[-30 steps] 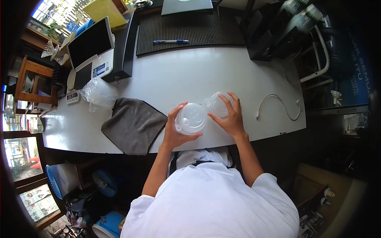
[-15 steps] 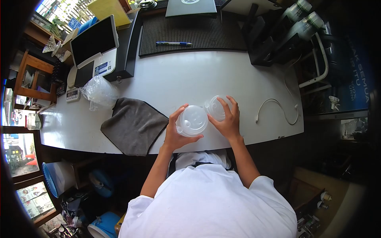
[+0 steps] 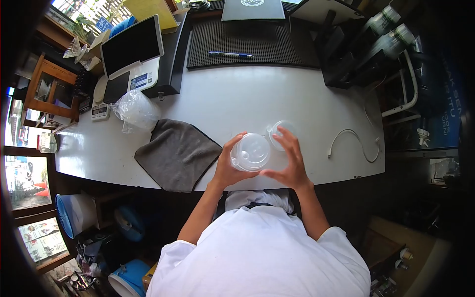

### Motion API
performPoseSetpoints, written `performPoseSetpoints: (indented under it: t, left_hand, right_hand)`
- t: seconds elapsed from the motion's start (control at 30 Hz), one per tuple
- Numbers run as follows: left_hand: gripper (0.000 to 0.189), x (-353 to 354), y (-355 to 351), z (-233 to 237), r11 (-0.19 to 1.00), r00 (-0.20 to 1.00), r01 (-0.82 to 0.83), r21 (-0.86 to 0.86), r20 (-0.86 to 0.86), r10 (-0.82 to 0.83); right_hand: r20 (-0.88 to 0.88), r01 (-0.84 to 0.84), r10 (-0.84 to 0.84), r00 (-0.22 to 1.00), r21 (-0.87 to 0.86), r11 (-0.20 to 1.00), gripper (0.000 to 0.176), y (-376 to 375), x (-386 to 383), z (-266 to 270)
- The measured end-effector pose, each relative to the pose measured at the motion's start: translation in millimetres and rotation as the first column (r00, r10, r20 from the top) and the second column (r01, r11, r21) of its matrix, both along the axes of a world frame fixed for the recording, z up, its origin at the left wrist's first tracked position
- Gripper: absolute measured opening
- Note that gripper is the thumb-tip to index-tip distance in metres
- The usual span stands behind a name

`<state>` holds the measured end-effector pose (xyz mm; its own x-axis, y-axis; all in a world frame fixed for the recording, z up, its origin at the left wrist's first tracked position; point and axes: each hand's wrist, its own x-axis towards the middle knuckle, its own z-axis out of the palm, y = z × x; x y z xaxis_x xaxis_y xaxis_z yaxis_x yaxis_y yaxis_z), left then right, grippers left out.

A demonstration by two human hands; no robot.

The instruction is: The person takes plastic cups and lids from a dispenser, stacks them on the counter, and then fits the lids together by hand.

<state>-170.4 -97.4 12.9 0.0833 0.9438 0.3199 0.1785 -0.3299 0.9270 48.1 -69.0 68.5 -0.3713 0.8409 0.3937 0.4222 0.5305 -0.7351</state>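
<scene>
My left hand (image 3: 229, 168) is wrapped around a clear plastic cup (image 3: 253, 152) with a round lid, seen from above near the table's front edge. A small round tab shows at the lid's lower left. My right hand (image 3: 295, 167) stands just right of this cup, with fingers spread and nothing gripped. Its thumb is near the cup's lower right edge; whether it touches cannot be made out. Behind the right fingers sits a second clear round plastic piece (image 3: 285, 129), a lid or lidded cup, partly hidden by them.
Left of my hands lies a grey cloth (image 3: 179, 156), with a clear plastic bag (image 3: 136, 111) behind it. A tablet stand (image 3: 132, 48) is at the back left. A pen (image 3: 231, 54) rests on a black mat (image 3: 267, 43). A white cable (image 3: 350, 131) curls at right.
My right hand has let go of the second plastic piece and moved toward me, with its fingers spreading. My left hand keeps its hold on the cup. The camera view has shifted slightly.
</scene>
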Motion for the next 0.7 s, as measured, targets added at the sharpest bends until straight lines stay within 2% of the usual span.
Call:
performPoseSetpoints:
  t: [0.1, 0.2, 0.23, 0.33, 0.37, 0.47, 0.5, 0.6, 0.7]
  left_hand:
    - [0.115, 0, 1, 6, 1.0, 1.0, 0.015, 0.02, -0.012, -0.015]
    - [0.114, 0, 2, 6, 1.0, 1.0, 0.018, 0.01, 0.011, -0.018]
    - [0.114, 0, 2, 6, 1.0, 1.0, 0.014, -0.001, 0.014, -0.014]
    - [0.113, 2, -3, 9, 1.0, 1.0, -0.011, -0.011, 0.007, 0.011]
    - [0.112, 3, -1, 10, 1.0, 1.0, -0.021, 0.001, 0.004, 0.021]
    - [0.111, 5, 2, -3, 0.999, 0.998, -0.013, 0.039, 0.064, 0.011]
    - [0.111, 6, 2, -1, 0.999, 0.997, -0.013, 0.032, 0.079, 0.01]
    - [0.111, 3, 0, -2, 0.997, 0.998, -0.057, 0.053, -0.026, 0.059]
    - [0.111, 5, -2, -1, 0.998, 0.998, -0.069, 0.016, 0.009, 0.068]
  right_hand:
    - [0.03, -0.185, 0.189, 0.981, -0.099, 0.978, 0.085, -6, -27, 7]
    - [0.139, -0.161, 0.155, 0.978, 0.029, 0.987, 0.08, -3, -27, 1]
    - [0.072, -0.106, 0.104, 0.992, 0.012, 0.994, 0.073, 0, -22, -4]
    - [0.049, 0.237, -0.239, 0.97, 0.049, 0.97, 0.069, 13, -3, -31]
    - [0.173, 0.319, -0.326, 0.929, 0.068, 0.945, 0.069, 17, -1, -39]
    - [0.482, 0.358, -0.34, 0.808, 0.057, 0.932, 0.069, 13, 1, -52]
    - [0.492, 0.349, -0.331, 0.805, 0.058, 0.935, 0.068, 13, 0, -55]
    - [0.528, 0.374, -0.347, 0.775, 0.061, 0.926, 0.07, 10, -2, -66]
    - [0.566, 0.394, -0.4, 0.721, 0.14, 0.908, 0.072, 8, -5, -74]
